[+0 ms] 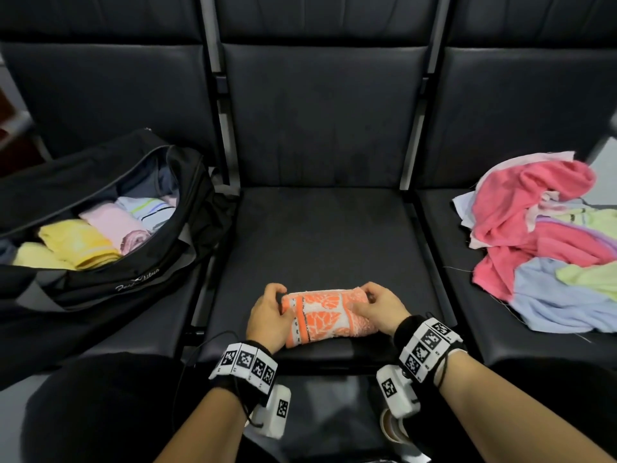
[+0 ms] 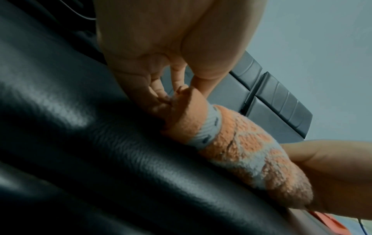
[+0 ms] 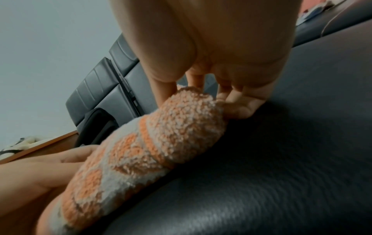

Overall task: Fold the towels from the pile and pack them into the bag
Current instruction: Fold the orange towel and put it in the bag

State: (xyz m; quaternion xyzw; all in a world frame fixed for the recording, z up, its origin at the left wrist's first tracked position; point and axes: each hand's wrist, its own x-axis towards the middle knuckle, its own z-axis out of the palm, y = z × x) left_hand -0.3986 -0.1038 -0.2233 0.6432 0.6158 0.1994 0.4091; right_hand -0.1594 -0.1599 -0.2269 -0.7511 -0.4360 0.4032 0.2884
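Note:
An orange and white towel (image 1: pixel 329 315) lies rolled into a thick bundle on the front of the middle black seat (image 1: pixel 320 235). My left hand (image 1: pixel 272 314) grips its left end, fingers curled round it; the same end of the towel (image 2: pixel 237 147) shows in the left wrist view under my left hand (image 2: pixel 173 89). My right hand (image 1: pixel 375 307) grips the right end, where the towel (image 3: pixel 161 143) meets my right hand (image 3: pixel 221 95). An open black bag (image 1: pixel 133 248) on the left seat holds several folded towels. The loose towel pile (image 1: pixel 547 242) lies on the right seat.
Metal frames (image 1: pixel 220 105) run between the seat backs. My dark-clad knees sit low in the head view, with cables running off the wrist mounts. The back half of the middle seat is bare black cushion.

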